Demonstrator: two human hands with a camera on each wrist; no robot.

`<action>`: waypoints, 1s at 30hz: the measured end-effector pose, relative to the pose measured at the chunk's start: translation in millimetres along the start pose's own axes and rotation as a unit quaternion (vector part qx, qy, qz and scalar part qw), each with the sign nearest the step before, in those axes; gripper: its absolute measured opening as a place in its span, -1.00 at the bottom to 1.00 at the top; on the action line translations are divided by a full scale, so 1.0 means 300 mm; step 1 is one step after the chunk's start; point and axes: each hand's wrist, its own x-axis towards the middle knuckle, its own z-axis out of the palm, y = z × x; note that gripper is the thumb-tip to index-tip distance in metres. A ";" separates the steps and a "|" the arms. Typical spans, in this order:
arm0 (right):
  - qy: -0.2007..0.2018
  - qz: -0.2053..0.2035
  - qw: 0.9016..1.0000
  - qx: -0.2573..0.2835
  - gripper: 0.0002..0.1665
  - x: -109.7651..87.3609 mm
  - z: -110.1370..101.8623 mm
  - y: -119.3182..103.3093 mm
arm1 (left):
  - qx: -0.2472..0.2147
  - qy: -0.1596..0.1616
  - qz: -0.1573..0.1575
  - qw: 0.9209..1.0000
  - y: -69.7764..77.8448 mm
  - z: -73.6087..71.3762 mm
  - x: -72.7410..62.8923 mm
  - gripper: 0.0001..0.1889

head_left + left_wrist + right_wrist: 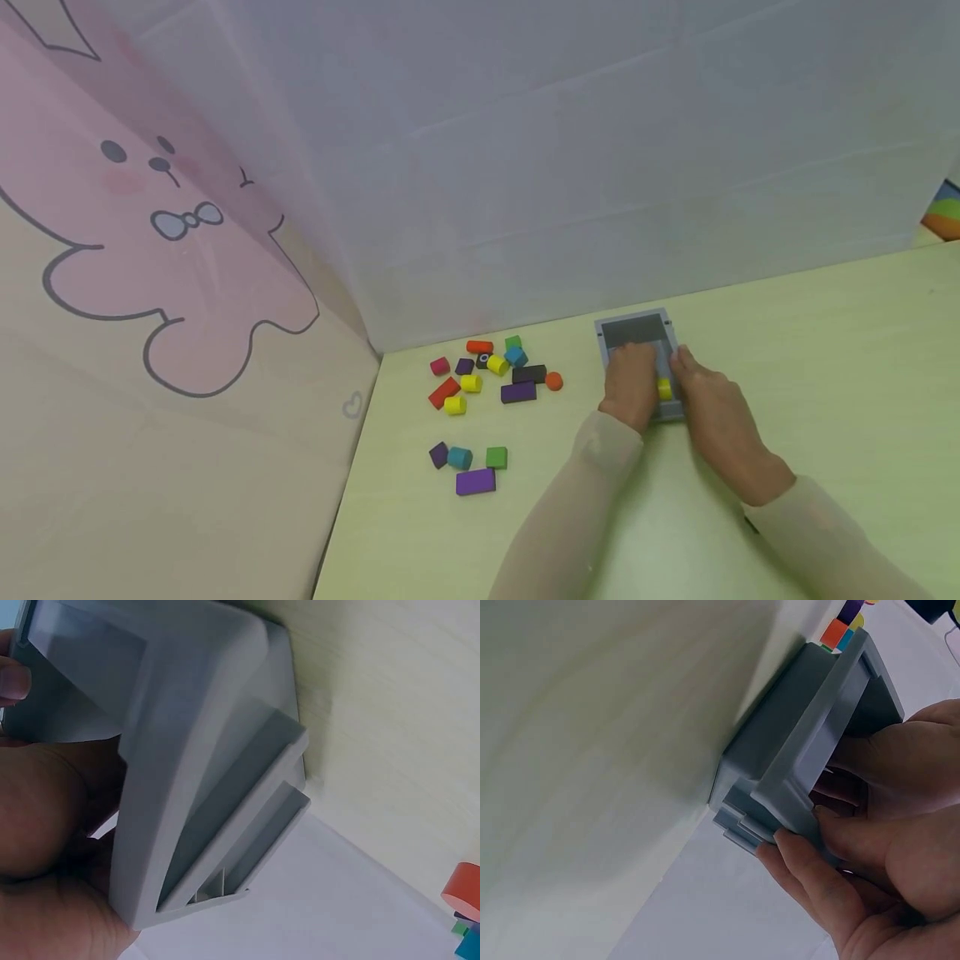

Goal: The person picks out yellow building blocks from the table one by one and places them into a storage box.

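A grey plastic bin with a raised rim stands on the table at the right of the head view. My left hand reaches down into it, knuckles up, its fingertips hidden from the head view. Whatever those fingers hold, I cannot tell. My right hand grips the bin's right side, thumb over the rim and fingers on the outer wall. Between the two hands a yellow cylinder block shows inside the bin. The right wrist view shows stepped ledges on the bin's outer end, close to the right fingertips.
Left of the bin lies a loose group of coloured blocks, among them a black block, a red block and an orange round block. Nearer me are a purple block and a green block. A pale curtain hangs behind the table.
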 end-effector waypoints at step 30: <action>-0.019 0.021 1.000 0.007 -0.54 0.003 -0.004 -0.008 | 0.029 0.036 0.053 0.998 -0.034 -0.036 -0.046 -0.79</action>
